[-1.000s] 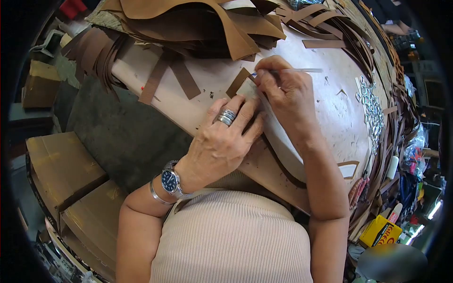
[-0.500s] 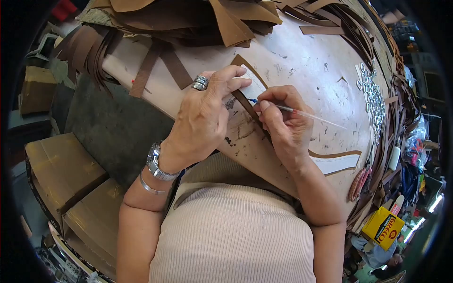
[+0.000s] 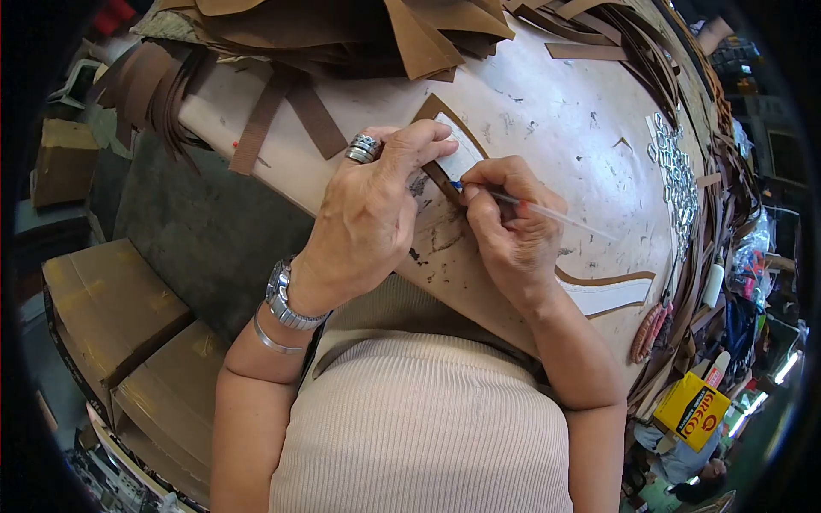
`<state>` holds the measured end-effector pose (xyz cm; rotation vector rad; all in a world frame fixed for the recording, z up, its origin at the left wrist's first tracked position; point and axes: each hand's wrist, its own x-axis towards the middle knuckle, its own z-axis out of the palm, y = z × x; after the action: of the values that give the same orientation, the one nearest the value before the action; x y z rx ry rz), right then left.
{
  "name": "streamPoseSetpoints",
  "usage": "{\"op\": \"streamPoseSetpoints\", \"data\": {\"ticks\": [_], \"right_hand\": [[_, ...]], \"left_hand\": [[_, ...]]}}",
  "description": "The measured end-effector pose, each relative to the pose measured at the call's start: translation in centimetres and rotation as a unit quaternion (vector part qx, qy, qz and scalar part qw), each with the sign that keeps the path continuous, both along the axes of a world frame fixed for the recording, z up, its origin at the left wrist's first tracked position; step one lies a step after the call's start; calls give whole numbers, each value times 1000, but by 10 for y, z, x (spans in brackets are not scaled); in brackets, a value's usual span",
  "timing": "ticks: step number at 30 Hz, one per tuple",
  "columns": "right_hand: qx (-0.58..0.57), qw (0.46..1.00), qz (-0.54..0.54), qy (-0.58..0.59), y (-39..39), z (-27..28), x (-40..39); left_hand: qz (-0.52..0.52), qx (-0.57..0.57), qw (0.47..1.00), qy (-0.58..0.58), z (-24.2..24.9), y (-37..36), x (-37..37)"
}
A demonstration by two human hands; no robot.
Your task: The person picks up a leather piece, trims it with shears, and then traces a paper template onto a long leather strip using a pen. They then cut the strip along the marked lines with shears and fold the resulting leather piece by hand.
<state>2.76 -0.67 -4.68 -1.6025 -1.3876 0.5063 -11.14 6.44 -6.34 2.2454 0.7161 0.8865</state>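
My left hand, with rings, a watch and a bangle at the wrist, has its fingers bent together on a curved brown leather piece, holding it at the table's near edge. A white pattern piece lies over that leather, leaving a brown border showing. My right hand pinches a clear-tubed ballpoint pen refill near its blue tip. The tip meets the work beside the brown edge; the exact contact is partly hidden by my fingers.
Another white-and-brown curved piece lies right of my forearm. Stacked brown sheets and dark strips sit at the back. Metal buckles, red-handled pliers and a yellow box are at right. Cardboard boxes stand left.
My right hand has shifted slightly left and up, with the refill tip closer to the brown edge. The left hand stays nearly in place on the piece.
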Motion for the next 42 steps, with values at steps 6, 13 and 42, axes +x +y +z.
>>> {"op": "streamPoseSetpoints", "data": {"ticks": [6, 13, 42], "right_hand": [[6, 1000, 12, -2, 0, -2, -1], [-83, 959, -34, 269, -6, 12, 10], [66, 989, -120, -62, -154, 3, 73]], "left_hand": [[-5, -12, 1000, -28, -3, 0, 1], [2, 17, 1000, 15, 3, 0, 1], [21, 244, 946, 213, 32, -42, 33]]}}
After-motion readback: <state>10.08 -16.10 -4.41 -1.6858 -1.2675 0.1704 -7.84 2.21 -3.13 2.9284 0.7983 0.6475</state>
